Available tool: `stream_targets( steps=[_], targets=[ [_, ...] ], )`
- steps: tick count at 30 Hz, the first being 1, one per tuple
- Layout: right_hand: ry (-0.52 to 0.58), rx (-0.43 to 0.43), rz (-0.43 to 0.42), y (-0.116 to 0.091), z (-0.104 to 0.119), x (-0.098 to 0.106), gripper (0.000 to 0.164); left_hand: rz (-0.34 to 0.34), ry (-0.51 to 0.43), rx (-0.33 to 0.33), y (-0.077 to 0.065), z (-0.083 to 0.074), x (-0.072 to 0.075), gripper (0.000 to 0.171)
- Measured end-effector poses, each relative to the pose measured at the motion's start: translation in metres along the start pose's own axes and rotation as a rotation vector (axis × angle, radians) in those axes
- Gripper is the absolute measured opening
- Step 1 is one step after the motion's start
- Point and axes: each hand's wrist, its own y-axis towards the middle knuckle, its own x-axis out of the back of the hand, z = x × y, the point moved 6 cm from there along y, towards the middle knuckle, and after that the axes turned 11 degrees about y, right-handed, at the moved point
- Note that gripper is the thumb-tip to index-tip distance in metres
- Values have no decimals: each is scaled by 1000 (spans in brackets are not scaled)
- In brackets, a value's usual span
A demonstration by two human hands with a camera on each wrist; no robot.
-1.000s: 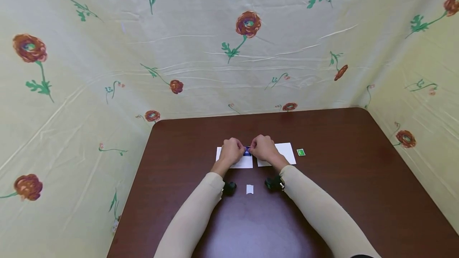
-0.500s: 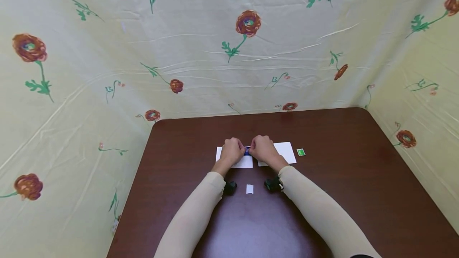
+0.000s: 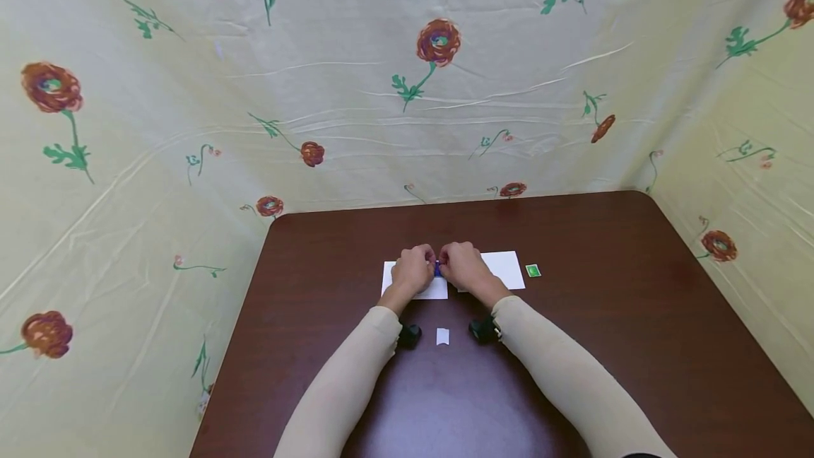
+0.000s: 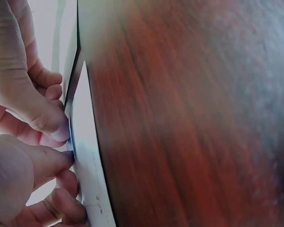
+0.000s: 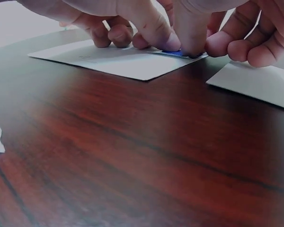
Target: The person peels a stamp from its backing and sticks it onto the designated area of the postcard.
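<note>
Both hands meet at a small blue sticker (image 3: 437,269) on the left white card (image 3: 434,290). My left hand (image 3: 412,271) pinches at its left side, the other fingers curled over the card. My right hand (image 3: 465,266) comes in from the right, its thumb and fingertips at the sticker's other side. In the right wrist view, the thumb tips bear down close together on the sticker (image 5: 176,53) near the card's edge, covering most of it. Curled right-hand fingers rest over the second white card (image 5: 260,82).
A green sticker (image 3: 533,271) lies right of the second card. A small torn piece of white paper (image 3: 442,336) sits on the brown table (image 3: 572,345) between the forearms. Flowered cloth (image 3: 356,90) hangs behind and at both sides.
My right hand has edged left toward my left hand, so less of the blue sticker shows between them. The right card has shifted very slightly.
</note>
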Motion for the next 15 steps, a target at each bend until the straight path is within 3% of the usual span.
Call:
stream_targets(
  steps=[6,15],
  targets=[
    [-27,-1,18,0,-2,1,9,39,6,-9,1,1,-3,6],
    [-28,-20,44,-4,-3,4,18,39,-20,-50,-1,4,-3,12]
  ],
)
